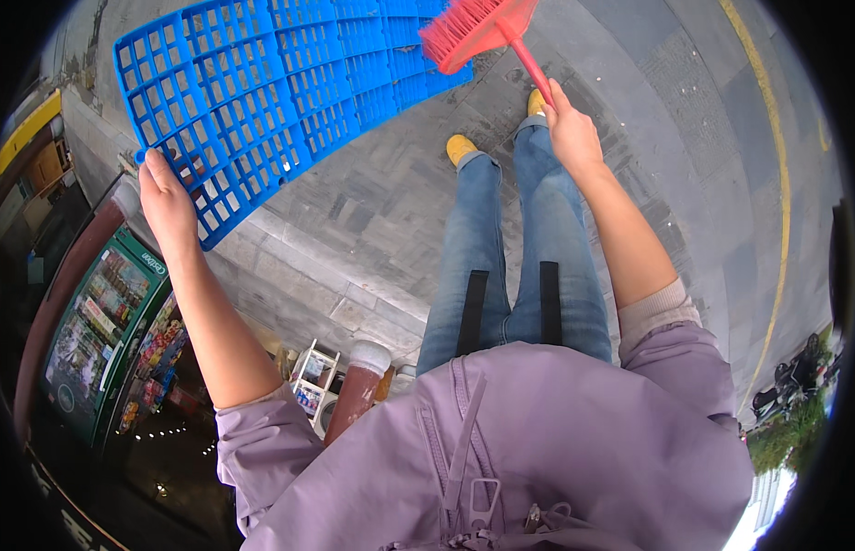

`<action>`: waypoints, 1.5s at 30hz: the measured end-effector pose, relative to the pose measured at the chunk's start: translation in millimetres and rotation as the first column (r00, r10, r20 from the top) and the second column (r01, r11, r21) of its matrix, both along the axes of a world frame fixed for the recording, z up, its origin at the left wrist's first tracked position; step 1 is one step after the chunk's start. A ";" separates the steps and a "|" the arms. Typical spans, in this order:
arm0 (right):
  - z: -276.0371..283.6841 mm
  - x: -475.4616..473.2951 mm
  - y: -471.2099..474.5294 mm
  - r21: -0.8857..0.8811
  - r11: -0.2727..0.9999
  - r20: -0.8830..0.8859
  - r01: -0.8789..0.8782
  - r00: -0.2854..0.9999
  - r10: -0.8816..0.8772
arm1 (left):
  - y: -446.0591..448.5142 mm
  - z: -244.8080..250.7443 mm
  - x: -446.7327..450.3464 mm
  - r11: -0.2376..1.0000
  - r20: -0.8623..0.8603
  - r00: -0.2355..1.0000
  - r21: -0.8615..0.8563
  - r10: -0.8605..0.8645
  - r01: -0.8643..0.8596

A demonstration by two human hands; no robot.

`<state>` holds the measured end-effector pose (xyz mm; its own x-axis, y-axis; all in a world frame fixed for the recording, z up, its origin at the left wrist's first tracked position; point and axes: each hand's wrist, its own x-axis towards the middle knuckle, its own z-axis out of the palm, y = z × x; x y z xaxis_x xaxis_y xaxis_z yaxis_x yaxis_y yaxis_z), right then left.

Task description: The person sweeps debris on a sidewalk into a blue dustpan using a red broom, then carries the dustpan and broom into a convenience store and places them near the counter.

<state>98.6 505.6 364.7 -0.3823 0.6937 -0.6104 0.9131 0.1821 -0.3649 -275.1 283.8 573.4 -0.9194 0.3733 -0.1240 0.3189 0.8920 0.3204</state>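
Note:
My left hand [168,201] grips the near left corner of a blue plastic grid pallet [288,110]. The thumb lies on top, and some fingers show through the grid openings. The pallet is tilted up, and its far edge runs out of the picture at the top. A red broom [477,40] has its handle in my right hand [572,131]. Its head and red bristles lie over the right end of the pallet; whether they touch it cannot be told from here. The broom head is partly cut off by the top edge.
Grey paving [372,200] lies under my yellow shoes [460,147]. A stone step [338,303] runs along the left, beside a brown post [357,396] and a green glass-door drinks fridge [104,330]. A yellow line [779,151] marks the ground at right; motorcycles [789,379] stand beyond.

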 end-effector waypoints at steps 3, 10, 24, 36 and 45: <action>18.3 14.4 -15.3 -0.113 0.986 -0.173 -0.122 0.980 0.101 | 3.4 -1.9 5.5 0.995 0.048 0.998 0.088 0.051 -0.055; 14.3 -7.4 -15.0 -0.106 0.994 -0.220 0.018 0.975 -0.041 | 9.7 1.6 12.8 0.995 0.048 0.998 0.088 0.041 -0.045; 42.7 30.7 20.2 -0.264 0.818 0.166 -0.512 0.811 0.561 | 13.5 -1.3 15.8 1.000 -0.074 0.997 -0.012 0.004 -0.005; 45.8 12.4 5.5 -0.424 0.686 -0.074 -0.591 0.778 0.624 | -0.1 -9.7 -4.1 0.999 -0.055 0.997 0.011 -0.049 0.050; 17.3 -15.2 16.9 -0.271 0.908 -0.264 -0.320 0.932 0.249 | -8.5 -9.2 -9.0 0.989 -0.118 0.983 0.012 -0.143 0.146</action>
